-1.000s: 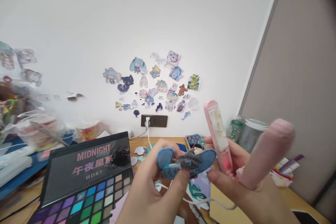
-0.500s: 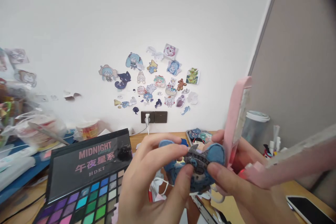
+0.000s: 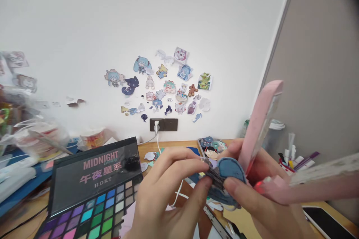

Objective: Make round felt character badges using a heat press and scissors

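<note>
My left hand (image 3: 174, 190) is closed, its thumb and fingertips pinching a dark grey strip (image 3: 214, 174) on a small blue felt-like craft piece (image 3: 230, 167) with a rounded ear shape. My right hand (image 3: 252, 194) presses its thumb against the same blue piece and also grips a pink hinged tool (image 3: 259, 123), which looks like a mini hair straightener. The tool's two arms stand wide apart in a V, with a red light glowing near the hinge. My fingers hide part of the blue piece.
An eyeshadow palette (image 3: 98, 179) stands with its lid up at the left. Behind my hands is a tray of cutouts (image 3: 213, 148). A phone (image 3: 331, 220) lies at the right, near several pens (image 3: 293, 157). Stickers (image 3: 169, 86) cover the wall above a socket (image 3: 163, 124).
The blue piece has turned more edge-on between my hands, so less of its face shows. The pink tool has shifted slightly right and leans further over.
</note>
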Demonstrator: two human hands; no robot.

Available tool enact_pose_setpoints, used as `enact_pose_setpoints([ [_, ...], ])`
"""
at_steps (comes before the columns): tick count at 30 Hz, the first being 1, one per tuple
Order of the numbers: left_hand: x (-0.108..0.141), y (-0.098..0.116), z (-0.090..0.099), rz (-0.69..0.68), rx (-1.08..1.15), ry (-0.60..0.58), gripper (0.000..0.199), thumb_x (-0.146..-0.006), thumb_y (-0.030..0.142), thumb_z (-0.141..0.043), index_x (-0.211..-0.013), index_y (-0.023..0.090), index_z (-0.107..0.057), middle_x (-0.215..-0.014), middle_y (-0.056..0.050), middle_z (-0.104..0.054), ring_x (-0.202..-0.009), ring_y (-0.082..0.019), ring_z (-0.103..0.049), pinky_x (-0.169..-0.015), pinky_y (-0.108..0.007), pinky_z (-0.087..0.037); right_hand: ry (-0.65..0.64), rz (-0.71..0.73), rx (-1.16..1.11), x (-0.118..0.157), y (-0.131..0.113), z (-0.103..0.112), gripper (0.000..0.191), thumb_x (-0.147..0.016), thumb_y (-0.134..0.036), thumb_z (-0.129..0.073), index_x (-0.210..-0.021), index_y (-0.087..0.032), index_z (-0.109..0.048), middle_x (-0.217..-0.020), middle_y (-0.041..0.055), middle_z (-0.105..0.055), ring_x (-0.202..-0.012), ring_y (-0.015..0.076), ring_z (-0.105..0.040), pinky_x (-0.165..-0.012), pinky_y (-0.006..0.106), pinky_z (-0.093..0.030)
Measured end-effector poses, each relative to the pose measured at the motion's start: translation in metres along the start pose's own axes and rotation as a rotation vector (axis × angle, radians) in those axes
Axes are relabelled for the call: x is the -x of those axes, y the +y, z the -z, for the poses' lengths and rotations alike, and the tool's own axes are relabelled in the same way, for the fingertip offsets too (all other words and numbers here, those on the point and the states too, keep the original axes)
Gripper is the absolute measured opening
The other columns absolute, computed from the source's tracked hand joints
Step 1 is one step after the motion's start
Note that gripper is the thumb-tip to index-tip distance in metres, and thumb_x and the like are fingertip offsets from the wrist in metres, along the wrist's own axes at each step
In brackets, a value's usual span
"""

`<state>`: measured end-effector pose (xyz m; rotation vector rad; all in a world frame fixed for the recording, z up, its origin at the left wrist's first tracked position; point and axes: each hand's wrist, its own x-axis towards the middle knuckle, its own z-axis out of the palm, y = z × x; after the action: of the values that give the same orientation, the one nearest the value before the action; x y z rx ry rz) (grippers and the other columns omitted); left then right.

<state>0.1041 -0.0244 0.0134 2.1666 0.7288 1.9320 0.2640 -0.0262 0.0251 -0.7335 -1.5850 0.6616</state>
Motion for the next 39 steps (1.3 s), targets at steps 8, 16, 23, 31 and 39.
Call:
enact_pose_setpoints([
  [8,-0.001,0.005,-0.001,0.130,0.080,-0.095,0.017,-0.078,0.007,-0.055,-0.084,0.022,-0.052,-0.086,0.000,-0.055,-0.079,-0.014,-0.059,-0.071,-0.023,-0.052,0.000,-0.060,-0.081,0.002,0.003,0.002,0.023,-0.074,-0.027,-0.064,-0.095,-0.030,-0.057,-0.071,-0.0029,-0.057,-0.057,0.0105,-0.056,-0.048,0.018,-0.049],
  [16,-0.005,0.005,0.014,0.280,0.144,-0.121,0.019,-0.079,0.014,-0.060,-0.093,0.027,-0.057,-0.079,0.001,-0.061,-0.074,-0.015,-0.061,-0.047,-0.016,-0.050,0.062,-0.173,-0.010,0.004,-0.002,-0.002,0.025,-0.069,-0.033,-0.069,-0.091,-0.030,-0.057,-0.071,-0.0024,-0.060,-0.064,0.0136,-0.058,-0.055,0.022,-0.051],
  [23,-0.008,0.005,0.015,0.236,0.098,-0.158,0.015,-0.076,0.007,-0.055,-0.079,0.022,-0.057,-0.075,0.000,-0.060,-0.068,-0.014,-0.060,-0.054,-0.021,-0.052,0.108,-0.239,0.028,0.003,-0.001,-0.009,0.026,-0.070,-0.034,-0.068,-0.092,-0.030,-0.055,-0.067,-0.0048,-0.055,-0.054,0.0090,-0.051,-0.047,0.018,-0.047],
  [31,-0.006,0.011,0.013,0.203,0.086,-0.152,0.022,-0.073,0.006,-0.055,-0.085,0.025,-0.058,-0.077,0.000,-0.060,-0.072,-0.016,-0.060,-0.049,-0.019,-0.051,0.212,-0.152,0.137,0.004,-0.005,-0.016,0.021,-0.070,-0.035,-0.069,-0.087,-0.028,-0.057,-0.069,-0.0022,-0.056,-0.058,0.0111,-0.054,-0.049,0.020,-0.048],
  [39,-0.003,0.007,0.017,0.079,-0.002,0.028,0.022,-0.075,0.008,-0.058,-0.079,0.029,-0.064,-0.096,-0.002,-0.054,-0.088,-0.021,-0.059,-0.065,-0.031,-0.055,0.097,-0.073,-0.030,-0.004,-0.007,-0.001,0.033,-0.065,-0.040,-0.072,-0.092,-0.027,-0.057,-0.080,0.0017,-0.057,-0.049,0.0105,-0.046,-0.043,0.025,-0.041],
])
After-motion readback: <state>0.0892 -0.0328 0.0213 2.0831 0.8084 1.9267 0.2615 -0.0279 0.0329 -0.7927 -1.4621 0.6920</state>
